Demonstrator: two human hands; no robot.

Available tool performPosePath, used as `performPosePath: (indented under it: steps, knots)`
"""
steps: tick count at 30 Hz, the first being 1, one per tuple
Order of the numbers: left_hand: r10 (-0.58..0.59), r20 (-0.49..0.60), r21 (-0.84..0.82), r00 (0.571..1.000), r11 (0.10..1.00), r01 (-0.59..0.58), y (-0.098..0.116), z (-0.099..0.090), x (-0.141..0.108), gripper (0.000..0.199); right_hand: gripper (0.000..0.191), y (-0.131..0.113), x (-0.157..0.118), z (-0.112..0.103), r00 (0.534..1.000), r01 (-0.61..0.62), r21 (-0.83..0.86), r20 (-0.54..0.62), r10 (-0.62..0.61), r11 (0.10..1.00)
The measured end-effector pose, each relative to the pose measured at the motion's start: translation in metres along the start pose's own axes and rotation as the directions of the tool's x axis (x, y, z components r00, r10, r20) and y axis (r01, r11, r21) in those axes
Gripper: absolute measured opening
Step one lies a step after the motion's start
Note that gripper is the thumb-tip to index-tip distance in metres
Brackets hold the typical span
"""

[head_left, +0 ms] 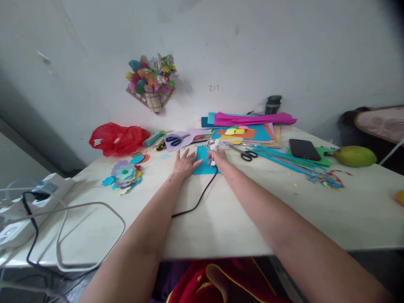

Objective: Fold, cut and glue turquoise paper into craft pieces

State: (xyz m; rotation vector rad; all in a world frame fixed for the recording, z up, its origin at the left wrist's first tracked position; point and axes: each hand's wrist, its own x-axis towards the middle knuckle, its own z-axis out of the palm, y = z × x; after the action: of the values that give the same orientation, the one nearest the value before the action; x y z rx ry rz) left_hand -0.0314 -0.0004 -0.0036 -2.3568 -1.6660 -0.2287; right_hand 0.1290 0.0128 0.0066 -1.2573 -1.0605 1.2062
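A rectangular sheet of blue paper [202, 166] lies flat on the table between my hands. My left hand [185, 163] rests at the sheet's left edge, fingers spread, with its thumb on the paper. Held in my right hand [218, 158], over the right part of the sheet, is a white glue gun [214, 147] with a black cord [202, 198] trailing toward me. Part of the glue gun is hidden by my fingers. Just right of that hand lie black-handled scissors [249, 155].
Paper flower pieces [124, 174] and a red plastic bag [117, 139] lie left. Stacked coloured paper [249, 134] is behind. Blue and green strips [277, 158], a phone [304, 150] and a mango-like fruit [355, 156] lie right. Power strips [47, 195] with loose cables occupy the left edge.
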Motion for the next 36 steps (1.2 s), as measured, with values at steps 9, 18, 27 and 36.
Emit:
performPosePath:
  steps: [9, 18, 27, 36]
  knots:
    - [0.048, -0.02, 0.054, 0.999, 0.997, -0.047, 0.003, -0.004, 0.0, 0.055, 0.007, 0.005, 0.004, 0.0, 1.0, 0.017, 0.006, 0.004, -0.017, 1.0]
    - [-0.029, 0.073, 0.018, 0.997, 0.999, 0.028, 0.002, 0.001, -0.004, 0.054, 0.005, 0.001, 0.001, -0.001, 1.0, 0.006, 0.002, 0.016, -0.006, 1.0]
    - [-0.211, 0.14, -0.116, 0.967, 0.967, 0.227, -0.006, 0.012, -0.001, 0.06, 0.01, -0.004, 0.004, -0.004, 0.992, -0.091, 0.064, 0.09, 0.085, 0.994]
    - [-0.228, 0.152, -0.141, 0.962, 0.958, 0.249, -0.006, 0.012, 0.0, 0.06, 0.013, -0.018, -0.007, 0.0, 0.96, -0.244, 0.085, 0.161, 0.229, 0.966]
